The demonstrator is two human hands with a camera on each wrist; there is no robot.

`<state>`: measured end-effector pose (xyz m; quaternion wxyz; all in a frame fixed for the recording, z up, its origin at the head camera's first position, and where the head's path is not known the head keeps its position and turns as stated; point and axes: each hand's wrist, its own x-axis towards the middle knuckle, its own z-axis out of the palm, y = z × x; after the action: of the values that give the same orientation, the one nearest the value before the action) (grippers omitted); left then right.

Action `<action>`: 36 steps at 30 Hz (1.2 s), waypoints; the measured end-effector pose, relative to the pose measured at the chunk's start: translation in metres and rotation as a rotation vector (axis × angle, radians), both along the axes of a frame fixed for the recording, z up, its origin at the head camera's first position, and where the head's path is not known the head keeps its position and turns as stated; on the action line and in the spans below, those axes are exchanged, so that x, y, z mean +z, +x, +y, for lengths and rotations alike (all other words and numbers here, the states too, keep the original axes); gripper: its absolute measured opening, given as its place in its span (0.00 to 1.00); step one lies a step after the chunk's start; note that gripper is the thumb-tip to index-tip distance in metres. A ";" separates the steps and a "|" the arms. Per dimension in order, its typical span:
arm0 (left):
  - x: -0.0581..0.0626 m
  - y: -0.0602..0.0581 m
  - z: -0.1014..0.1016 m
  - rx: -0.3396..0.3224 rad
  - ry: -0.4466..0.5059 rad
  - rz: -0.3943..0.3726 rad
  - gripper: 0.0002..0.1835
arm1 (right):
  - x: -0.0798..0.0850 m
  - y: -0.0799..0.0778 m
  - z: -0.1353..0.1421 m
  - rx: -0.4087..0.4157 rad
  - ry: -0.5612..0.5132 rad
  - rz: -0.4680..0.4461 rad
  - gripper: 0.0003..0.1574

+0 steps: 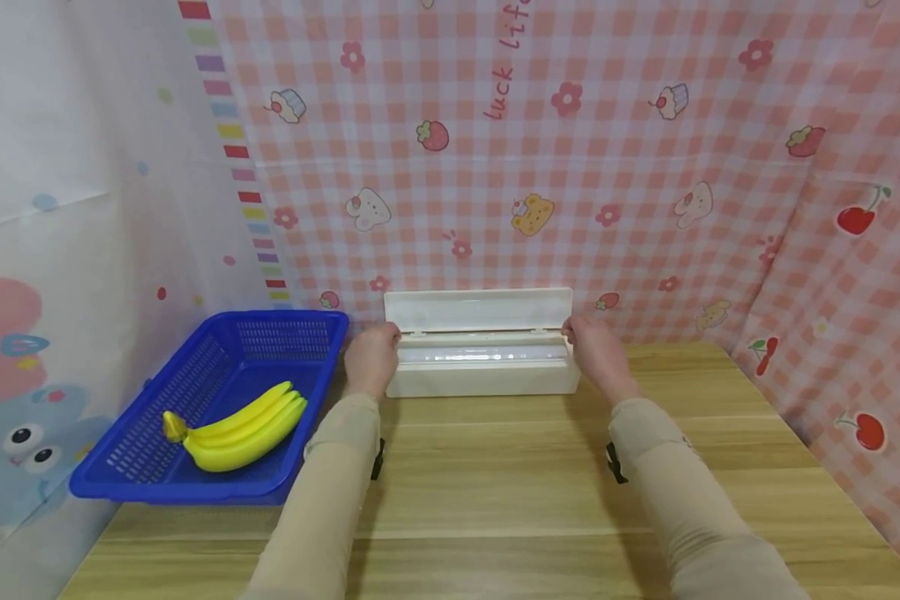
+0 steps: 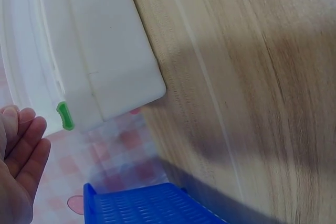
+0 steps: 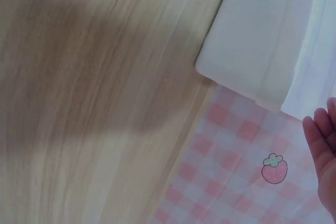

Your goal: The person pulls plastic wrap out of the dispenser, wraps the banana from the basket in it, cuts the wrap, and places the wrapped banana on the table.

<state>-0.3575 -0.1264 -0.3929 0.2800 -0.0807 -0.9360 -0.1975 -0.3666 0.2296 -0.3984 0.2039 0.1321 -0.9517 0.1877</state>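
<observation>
A white cling film box (image 1: 483, 383) stands at the back of the table, its lid (image 1: 478, 310) tipped up. A shiny clear roll of cling film (image 1: 487, 355) lies inside. The left hand (image 1: 372, 360) is over the box's left end, thumb and forefinger pinched together just above a green slider (image 2: 65, 116) in the left wrist view. At the opposite end the right hand (image 1: 600, 354) pinches level with the lid's hinge line. Both hands appear to hold the film's clear edge, which barely shows. In the right wrist view the thumb is hidden.
A blue plastic basket (image 1: 270, 492) stands left of the box, close to the left forearm. Inside it lies a yellow bunch of bananas (image 1: 247, 433). Behind the wooden table (image 1: 487, 500) hangs a pink checked cloth (image 1: 457, 192).
</observation>
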 end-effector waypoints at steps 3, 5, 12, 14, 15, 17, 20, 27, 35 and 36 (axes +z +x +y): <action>0.001 -0.001 -0.001 -0.003 0.006 -0.005 0.02 | 0.002 0.001 0.000 -0.002 0.008 -0.007 0.04; 0.001 -0.001 -0.002 -0.006 0.018 -0.014 0.03 | 0.004 0.001 0.000 -0.004 0.011 -0.013 0.05; 0.006 0.000 -0.003 -0.010 0.057 -0.032 0.06 | 0.011 0.002 -0.001 -0.007 0.017 -0.031 0.06; 0.008 0.000 -0.003 -0.012 0.056 -0.026 0.06 | 0.013 0.002 -0.001 -0.003 0.016 -0.024 0.06; 0.009 0.000 -0.003 -0.012 0.057 -0.023 0.06 | 0.013 0.003 -0.001 0.000 0.013 -0.019 0.06; 0.010 0.001 -0.003 -0.014 0.057 -0.016 0.06 | 0.015 0.003 -0.001 0.007 0.010 -0.004 0.05; 0.012 0.001 -0.004 -0.018 0.060 -0.006 0.05 | 0.017 0.005 0.000 0.019 0.011 0.032 0.05; 0.016 0.001 -0.005 -0.040 0.054 0.027 0.05 | 0.021 0.005 0.000 0.040 0.027 0.087 0.05; 0.021 -0.002 -0.005 -0.049 0.050 0.036 0.03 | 0.027 0.006 0.002 0.050 0.016 0.075 0.07; 0.022 -0.002 -0.005 -0.050 0.049 0.033 0.03 | 0.028 0.006 0.002 0.052 0.015 0.079 0.08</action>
<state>-0.3593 -0.1313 -0.3708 0.2921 -0.1005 -0.9239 -0.2259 -0.3606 0.2320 -0.3709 0.2352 0.1655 -0.9405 0.1807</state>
